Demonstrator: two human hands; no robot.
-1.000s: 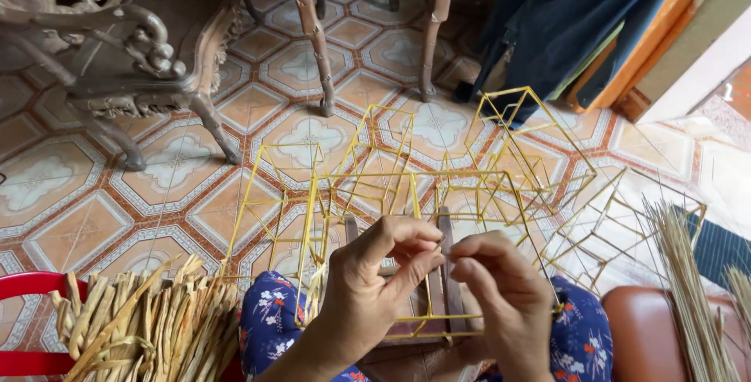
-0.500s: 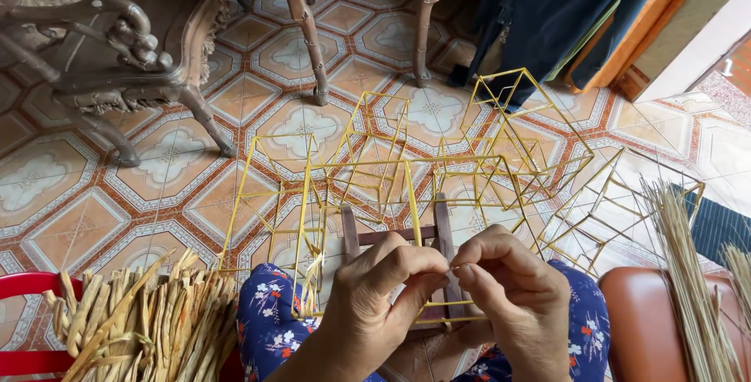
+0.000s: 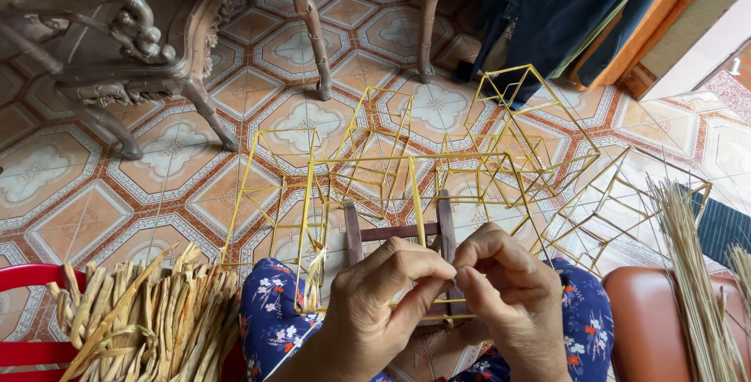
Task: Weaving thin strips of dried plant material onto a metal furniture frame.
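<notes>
While both hands meet over the lap, the left hand (image 3: 375, 304) and right hand (image 3: 508, 304) pinch closed on one joint of the yellow stick frame (image 3: 407, 171). Several cells stand joined across the tiled floor (image 3: 70, 194); loose sticks (image 3: 692, 272) wait unused at the right.

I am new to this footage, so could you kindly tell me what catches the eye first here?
First, the yellow stick frames, open cage-like shapes spread over the patterned tiled floor at centre. Below them, the left hand and right hand meet fingertip to fingertip over a small dark wooden frame. A bundle of dried strips sits at lower left.
</notes>
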